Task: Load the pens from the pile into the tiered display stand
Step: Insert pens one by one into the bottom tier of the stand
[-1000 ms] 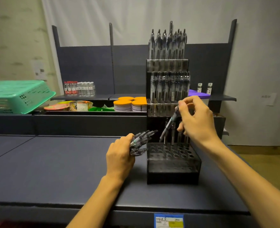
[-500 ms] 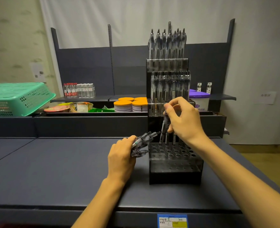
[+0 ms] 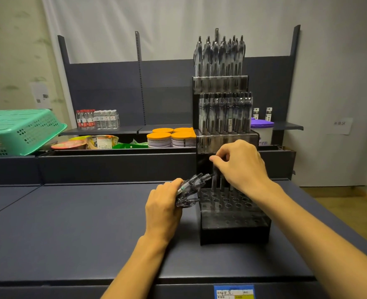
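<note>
A dark tiered display stand [image 3: 232, 229] rises from the dark table [image 3: 81, 223]; its top and middle tiers are packed with upright clear pens [image 3: 221, 57]. The bottom tier's hole grid holds a few pens in its back row. My right hand [image 3: 240, 165] pinches the top of one pen [image 3: 214, 180] that stands upright in a back-row hole at the left. Just left of the stand, my left hand [image 3: 163, 206] grips a bundle of several clear pens [image 3: 192, 184] pointing toward the stand.
A green plastic basket [image 3: 20, 130] sits at the far left. Behind the table, a shelf carries small bottles [image 3: 97, 118], orange-lidded tubs [image 3: 171, 137], food packs [image 3: 85, 143] and a purple-lidded container [image 3: 262, 128]. A label [image 3: 234, 292] is stuck on the front edge.
My right hand moved left and down, bringing its pen from tilted to upright and into a back-row hole of the bottom tier. The left hand kept its bundle nearly still.
</note>
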Action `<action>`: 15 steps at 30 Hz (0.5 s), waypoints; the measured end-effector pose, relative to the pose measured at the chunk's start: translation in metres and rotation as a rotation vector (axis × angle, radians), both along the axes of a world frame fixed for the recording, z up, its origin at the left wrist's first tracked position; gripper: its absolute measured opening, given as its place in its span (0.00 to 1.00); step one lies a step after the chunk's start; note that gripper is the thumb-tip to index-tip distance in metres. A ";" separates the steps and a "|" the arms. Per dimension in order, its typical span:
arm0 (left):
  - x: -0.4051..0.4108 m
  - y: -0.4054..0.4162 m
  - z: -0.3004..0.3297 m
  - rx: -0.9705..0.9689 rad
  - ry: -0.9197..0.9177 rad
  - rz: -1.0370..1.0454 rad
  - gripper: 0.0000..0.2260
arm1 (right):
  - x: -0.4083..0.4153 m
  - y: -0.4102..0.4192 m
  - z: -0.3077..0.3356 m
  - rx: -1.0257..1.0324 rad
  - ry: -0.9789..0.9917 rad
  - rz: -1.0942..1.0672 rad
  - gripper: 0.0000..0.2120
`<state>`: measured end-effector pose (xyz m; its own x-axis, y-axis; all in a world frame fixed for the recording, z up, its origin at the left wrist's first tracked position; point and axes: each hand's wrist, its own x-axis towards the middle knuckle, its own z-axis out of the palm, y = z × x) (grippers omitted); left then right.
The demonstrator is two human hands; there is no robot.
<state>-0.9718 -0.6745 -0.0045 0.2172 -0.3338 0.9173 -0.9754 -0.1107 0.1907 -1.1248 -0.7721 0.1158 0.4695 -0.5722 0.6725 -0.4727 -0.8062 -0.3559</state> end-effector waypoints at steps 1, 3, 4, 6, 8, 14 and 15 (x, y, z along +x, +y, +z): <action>0.000 0.000 0.000 -0.004 0.000 -0.004 0.19 | -0.001 0.001 -0.001 -0.001 -0.004 -0.003 0.11; 0.000 -0.001 0.000 -0.012 0.008 -0.013 0.19 | -0.004 0.002 -0.003 0.002 -0.045 0.013 0.10; 0.000 -0.001 -0.001 -0.017 0.017 -0.017 0.19 | -0.005 0.003 -0.004 0.015 -0.075 0.034 0.10; 0.002 -0.001 -0.002 -0.021 0.040 -0.017 0.19 | -0.007 0.005 -0.006 0.054 -0.114 0.078 0.07; 0.002 -0.001 -0.001 -0.022 0.047 -0.017 0.20 | -0.008 0.007 -0.009 0.109 -0.100 0.123 0.10; -0.001 0.003 0.001 -0.015 0.027 -0.023 0.18 | -0.013 0.019 -0.015 0.252 -0.008 0.234 0.13; -0.001 0.003 0.001 -0.013 0.024 -0.022 0.18 | -0.013 0.020 -0.015 0.257 -0.011 0.237 0.13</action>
<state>-0.9727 -0.6711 -0.0038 0.2321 -0.3265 0.9162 -0.9726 -0.0865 0.2156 -1.1382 -0.7524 0.1008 0.6029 -0.5998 0.5261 -0.2782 -0.7761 -0.5659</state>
